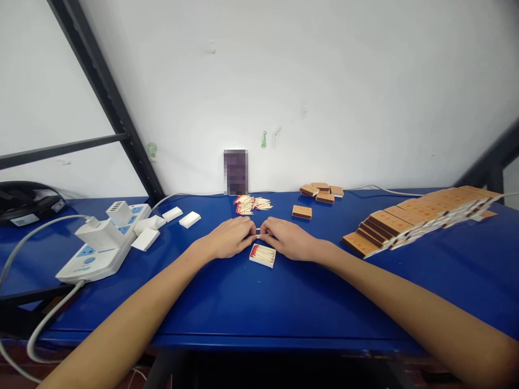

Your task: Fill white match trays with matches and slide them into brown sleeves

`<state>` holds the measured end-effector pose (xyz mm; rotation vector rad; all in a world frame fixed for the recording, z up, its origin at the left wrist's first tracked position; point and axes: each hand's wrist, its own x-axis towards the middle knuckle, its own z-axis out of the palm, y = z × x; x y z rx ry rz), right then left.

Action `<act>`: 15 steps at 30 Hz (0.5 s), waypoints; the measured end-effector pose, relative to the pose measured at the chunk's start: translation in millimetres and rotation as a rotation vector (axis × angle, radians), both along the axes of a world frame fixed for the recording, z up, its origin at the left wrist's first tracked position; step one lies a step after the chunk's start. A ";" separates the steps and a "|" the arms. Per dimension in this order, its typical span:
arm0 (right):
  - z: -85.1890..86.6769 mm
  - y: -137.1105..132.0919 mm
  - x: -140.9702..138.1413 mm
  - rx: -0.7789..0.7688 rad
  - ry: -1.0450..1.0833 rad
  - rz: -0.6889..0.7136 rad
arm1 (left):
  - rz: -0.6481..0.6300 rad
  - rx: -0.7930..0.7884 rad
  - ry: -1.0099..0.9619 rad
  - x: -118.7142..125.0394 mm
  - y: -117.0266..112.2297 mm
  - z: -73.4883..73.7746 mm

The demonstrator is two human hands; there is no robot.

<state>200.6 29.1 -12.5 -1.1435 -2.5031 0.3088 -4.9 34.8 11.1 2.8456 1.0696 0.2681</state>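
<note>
My left hand point(235, 236) and my right hand point(290, 237) meet at the middle of the blue table, fingertips closed and facing each other. Matchsticks point(258, 232) span the small gap between them; how many is hidden by the fingers. Just below the hands lies a white matchbox tray point(265, 263), holding several red-tipped matches with their heads to the left. Beyond my hands, a loose pile of matches point(253, 205) is spread near the wall. A closed matchbox point(302, 212) with an orange top sits to the right of the pile.
White trays point(190, 219) lie to the left beside a power strip point(101, 248) with plugged-in chargers. Several matchboxes point(324, 192) are heaped near the wall. A long slanted row of matchboxes point(405, 219) stretches along the right. Black headphones point(30, 200) rest at far left.
</note>
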 end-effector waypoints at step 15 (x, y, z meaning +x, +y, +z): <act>31.1 -38.1 2.4 -0.083 0.043 -0.048 | -0.101 -0.154 -0.088 -2.9 -21.3 25.5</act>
